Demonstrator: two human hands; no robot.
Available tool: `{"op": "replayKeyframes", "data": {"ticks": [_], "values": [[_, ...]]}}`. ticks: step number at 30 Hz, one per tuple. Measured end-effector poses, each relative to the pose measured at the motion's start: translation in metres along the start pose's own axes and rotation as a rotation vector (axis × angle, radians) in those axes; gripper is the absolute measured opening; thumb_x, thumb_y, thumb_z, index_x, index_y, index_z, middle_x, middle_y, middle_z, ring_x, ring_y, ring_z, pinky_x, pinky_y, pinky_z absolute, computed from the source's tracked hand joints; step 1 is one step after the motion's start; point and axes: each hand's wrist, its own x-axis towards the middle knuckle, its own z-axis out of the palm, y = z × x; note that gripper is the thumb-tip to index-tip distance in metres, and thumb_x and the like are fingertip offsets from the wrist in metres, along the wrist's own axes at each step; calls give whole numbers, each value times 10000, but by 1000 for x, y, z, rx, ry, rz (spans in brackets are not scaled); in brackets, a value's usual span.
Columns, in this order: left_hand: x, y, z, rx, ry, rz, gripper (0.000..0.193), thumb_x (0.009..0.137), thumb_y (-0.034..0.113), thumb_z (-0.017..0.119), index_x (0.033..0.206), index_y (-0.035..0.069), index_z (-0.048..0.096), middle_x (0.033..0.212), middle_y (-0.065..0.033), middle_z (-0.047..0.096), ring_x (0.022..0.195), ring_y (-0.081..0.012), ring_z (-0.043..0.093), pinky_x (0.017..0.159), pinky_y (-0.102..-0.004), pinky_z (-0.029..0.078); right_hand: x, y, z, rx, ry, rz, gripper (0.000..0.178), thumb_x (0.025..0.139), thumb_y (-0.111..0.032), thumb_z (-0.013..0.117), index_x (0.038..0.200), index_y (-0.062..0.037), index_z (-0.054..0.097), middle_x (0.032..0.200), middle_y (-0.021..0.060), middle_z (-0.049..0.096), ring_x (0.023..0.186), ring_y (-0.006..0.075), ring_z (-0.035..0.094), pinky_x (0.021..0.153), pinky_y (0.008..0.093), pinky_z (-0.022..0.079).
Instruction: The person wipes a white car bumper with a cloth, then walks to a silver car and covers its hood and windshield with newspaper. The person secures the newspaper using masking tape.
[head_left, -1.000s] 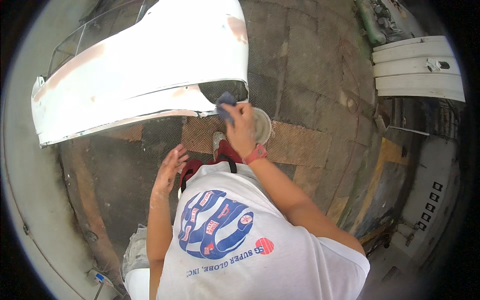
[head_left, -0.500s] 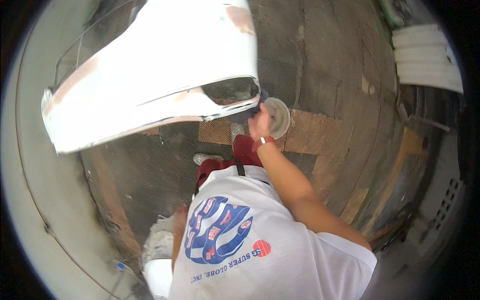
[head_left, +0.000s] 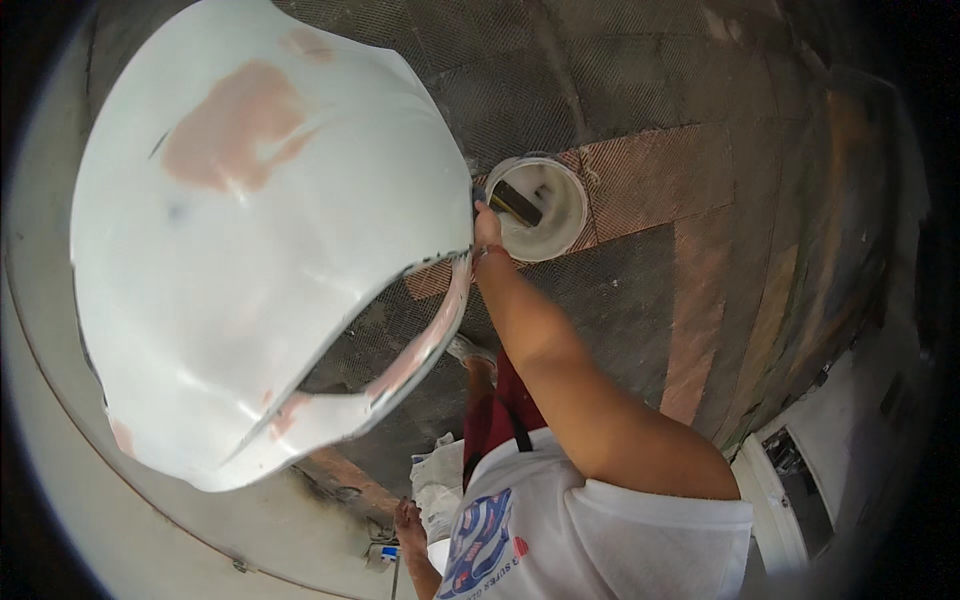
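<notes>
Right hand [head_left: 487, 226]: grip closed on a dark cloth [head_left: 479, 196], at the 3 o'clock edge of the white panel [head_left: 350, 230]. Bucket [head_left: 575, 221]: on the floor [head_left: 630, 300], 2 o'clock from that hand; contains a dark block [head_left: 517, 204]. Left hand [head_left: 409, 526]: 5 o'clock of the panel; I cannot tell its grip.

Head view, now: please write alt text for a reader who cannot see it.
Right hand holding a dark pad at the edge of a large white panel with pinkish patches, beside a whitish bucket containing a dark block. The left hand hangs low.
</notes>
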Motion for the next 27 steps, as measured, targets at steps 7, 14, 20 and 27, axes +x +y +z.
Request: {"op": "replayKeyframes", "data": {"ticks": [7,14,20,27], "values": [[-15,119,39,-69,-61,103,452,1063,242,594,1430,-13,527,1340,-159,642,1232,-241,605,1072,-361,460,87,-26,5,-352,23,-94,664,999,-381,524,1555,-27,443,1544,249,495,1337,435,544,1077,474,438],[-15,149,47,192,-114,111,385,1064,194,579,1388,-13,558,1296,-198,678,1187,-261,644,1029,-373,494,168,-92,46,-830,-85,-181,628,975,-374,541,1472,9,517,1539,269,482,1391,407,501,1116,495,396],[-14,109,39,230,-49,41,396,1060,229,586,1335,-56,574,1220,-199,717,1105,-285,691,973,-395,523,131,-141,150,-835,-156,-481,533,1021,-312,498,1446,1,573,1485,186,587,1418,315,508,1168,372,367],[-8,146,43,292,-66,129,403,1061,247,586,1345,-37,571,1233,-216,712,1130,-321,693,975,-416,529,96,-158,197,-854,-468,-472,549,1076,-347,479,1552,-72,470,1666,115,367,1559,247,276,1259,430,210]]}}
